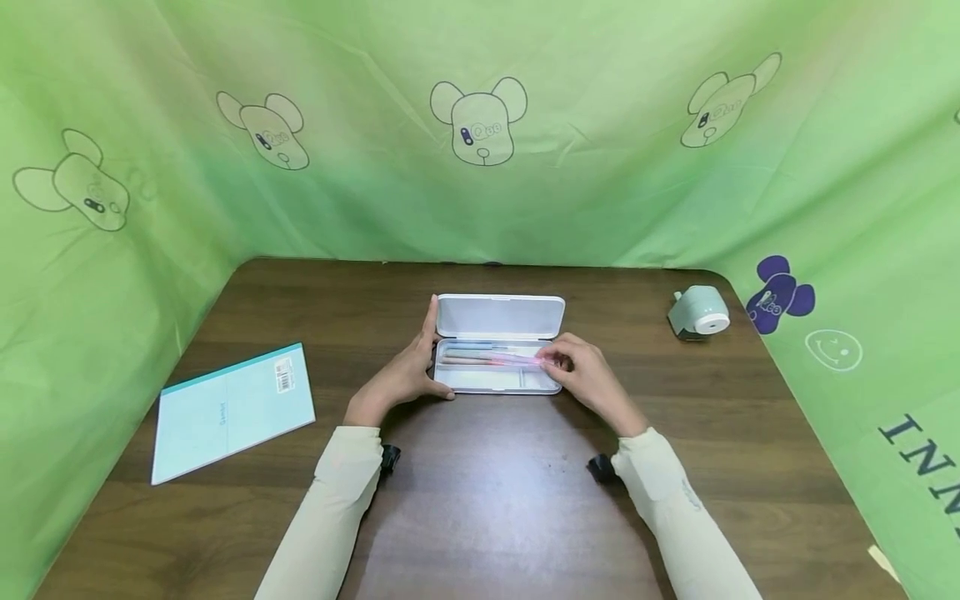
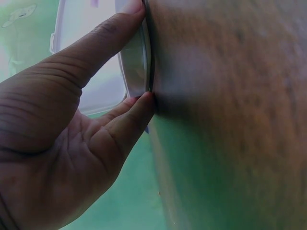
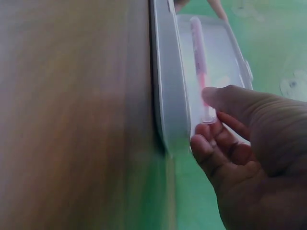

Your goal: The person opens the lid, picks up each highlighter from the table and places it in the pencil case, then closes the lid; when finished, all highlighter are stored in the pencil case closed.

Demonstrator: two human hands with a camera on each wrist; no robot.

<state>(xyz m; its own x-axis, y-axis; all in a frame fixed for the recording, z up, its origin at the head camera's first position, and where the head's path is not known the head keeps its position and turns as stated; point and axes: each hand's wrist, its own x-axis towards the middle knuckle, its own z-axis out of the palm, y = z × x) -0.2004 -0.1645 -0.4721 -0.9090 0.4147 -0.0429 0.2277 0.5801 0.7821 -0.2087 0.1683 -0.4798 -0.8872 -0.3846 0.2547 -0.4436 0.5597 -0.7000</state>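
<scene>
A white pencil case (image 1: 480,390) stands on the table with its lid (image 1: 500,317) raised at the back. My left hand (image 1: 401,375) holds the case's left end, thumb at the front corner and fingers at the back, as the left wrist view also shows. Over the right end, my right hand (image 1: 588,375) pinches a pink pen (image 3: 199,52) near its tip between thumb and fingers. Several other pens (image 1: 468,353) lie lengthwise in the rear part of the case. A small divider (image 1: 522,379) crosses the front compartment.
On the left of the brown table (image 1: 480,517) lies a light blue notebook (image 1: 240,412) with a barcode label. A pale green pencil sharpener (image 1: 697,311) stands at the back right. Green printed cloth (image 1: 360,200) hangs around the table's back and sides.
</scene>
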